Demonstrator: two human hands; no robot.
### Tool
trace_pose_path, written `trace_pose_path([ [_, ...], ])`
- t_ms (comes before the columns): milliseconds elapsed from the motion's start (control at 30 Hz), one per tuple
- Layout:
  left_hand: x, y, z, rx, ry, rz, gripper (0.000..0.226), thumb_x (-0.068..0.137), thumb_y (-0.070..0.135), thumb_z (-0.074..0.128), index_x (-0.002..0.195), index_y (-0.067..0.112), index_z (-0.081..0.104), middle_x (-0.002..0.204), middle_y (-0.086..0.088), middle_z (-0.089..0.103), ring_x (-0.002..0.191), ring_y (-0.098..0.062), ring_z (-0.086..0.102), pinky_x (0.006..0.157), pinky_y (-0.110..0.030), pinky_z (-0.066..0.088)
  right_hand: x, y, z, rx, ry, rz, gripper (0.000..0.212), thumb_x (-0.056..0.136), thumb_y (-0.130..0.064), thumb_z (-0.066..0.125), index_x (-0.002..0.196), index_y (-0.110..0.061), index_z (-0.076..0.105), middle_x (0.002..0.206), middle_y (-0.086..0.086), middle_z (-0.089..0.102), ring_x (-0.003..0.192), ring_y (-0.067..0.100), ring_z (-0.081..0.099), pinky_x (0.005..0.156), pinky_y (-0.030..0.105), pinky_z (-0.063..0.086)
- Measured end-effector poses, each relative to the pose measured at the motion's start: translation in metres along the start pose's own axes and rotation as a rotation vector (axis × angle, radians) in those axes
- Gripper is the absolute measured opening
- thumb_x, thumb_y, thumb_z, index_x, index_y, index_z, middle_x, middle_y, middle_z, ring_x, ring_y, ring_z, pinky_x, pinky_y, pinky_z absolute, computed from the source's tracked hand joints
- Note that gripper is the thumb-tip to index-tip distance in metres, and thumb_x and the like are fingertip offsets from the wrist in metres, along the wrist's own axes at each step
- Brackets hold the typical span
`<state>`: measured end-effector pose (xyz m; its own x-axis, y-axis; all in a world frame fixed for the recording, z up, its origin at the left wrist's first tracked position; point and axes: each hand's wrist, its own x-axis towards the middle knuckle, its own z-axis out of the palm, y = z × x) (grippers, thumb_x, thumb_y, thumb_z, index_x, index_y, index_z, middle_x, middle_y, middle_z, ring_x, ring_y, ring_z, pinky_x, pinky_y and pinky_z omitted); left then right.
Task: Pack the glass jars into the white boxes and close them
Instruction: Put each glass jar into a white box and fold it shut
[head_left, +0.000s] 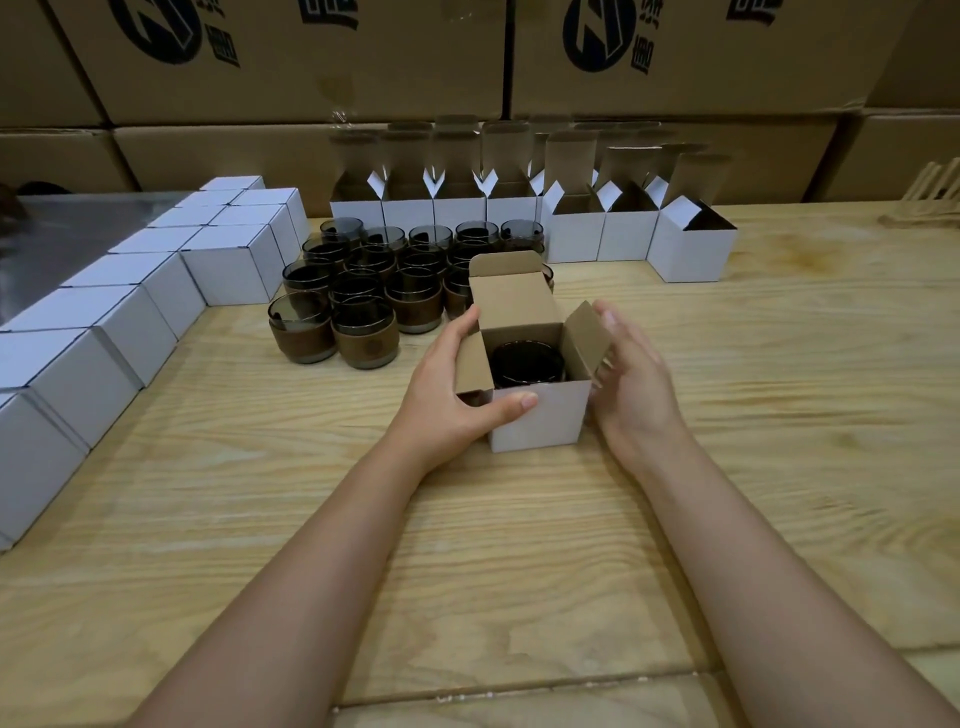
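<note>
Wooden table (753, 441): white box (540, 423) upright, flaps up, jar (525, 364) inside, mouth-up. Left hand (447, 395) grips its corner; right hand (631, 379), fingers straight, at side flap. Cartons (311, 78) print illegible.

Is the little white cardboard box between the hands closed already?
No, the small white cardboard box is open at the top, and a dark glass jar shows inside it.

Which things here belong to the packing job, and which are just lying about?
Job: open white cardboard box, gripped by left hand; dark glass jar inside it; loose brown-sleeved glass jars; empty open white boxes; closed white boxes.
Lying about: large brown cartons; wooden rack.
</note>
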<state>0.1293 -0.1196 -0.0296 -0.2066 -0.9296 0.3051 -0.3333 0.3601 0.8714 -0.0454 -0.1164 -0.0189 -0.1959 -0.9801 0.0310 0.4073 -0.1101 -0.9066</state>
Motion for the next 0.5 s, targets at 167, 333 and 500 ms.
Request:
trace_pose_path([
  [167, 0.0, -0.001, 0.001, -0.032, 0.025, 0.037, 0.108, 0.057, 0.055, 0.076, 0.148, 0.027, 0.024, 0.129, 0.013, 0.052, 0.117, 0.005, 0.051, 0.095, -0.015, 0.043, -0.003, 0.006, 0.007, -0.04, -0.153, 0.054, 0.045, 0.09, -0.007, 0.055, 0.133, -0.019, 0.05, 0.124, 0.009, 0.062, 0.109, 0.025, 0.062, 0.089, 0.038, 0.053],
  [333, 0.0, -0.005, 0.004, -0.105, 0.097, 0.054, 0.107, 0.052, 0.049, 0.081, 0.133, 0.027, 0.015, 0.132, 0.008, 0.047, 0.119, -0.008, 0.054, 0.098, -0.043, 0.05, -0.004, 0.005, 0.01, -0.031, -0.129, 0.053, 0.048, 0.091, 0.001, 0.049, 0.136, -0.016, 0.048, 0.121, 0.0, 0.064, 0.114, 0.023, 0.06, 0.096, 0.039, 0.049],
  [500, 0.002, -0.006, 0.002, -0.111, 0.11, 0.1, 0.098, 0.054, 0.049, 0.08, 0.128, 0.014, 0.027, 0.131, 0.046, 0.026, 0.126, 0.008, 0.041, 0.104, -0.048, 0.044, -0.004, 0.006, 0.011, -0.04, -0.152, 0.038, 0.041, 0.092, 0.001, 0.046, 0.128, -0.017, 0.055, 0.111, -0.001, 0.068, 0.098, 0.018, 0.065, 0.079, 0.03, 0.055],
])
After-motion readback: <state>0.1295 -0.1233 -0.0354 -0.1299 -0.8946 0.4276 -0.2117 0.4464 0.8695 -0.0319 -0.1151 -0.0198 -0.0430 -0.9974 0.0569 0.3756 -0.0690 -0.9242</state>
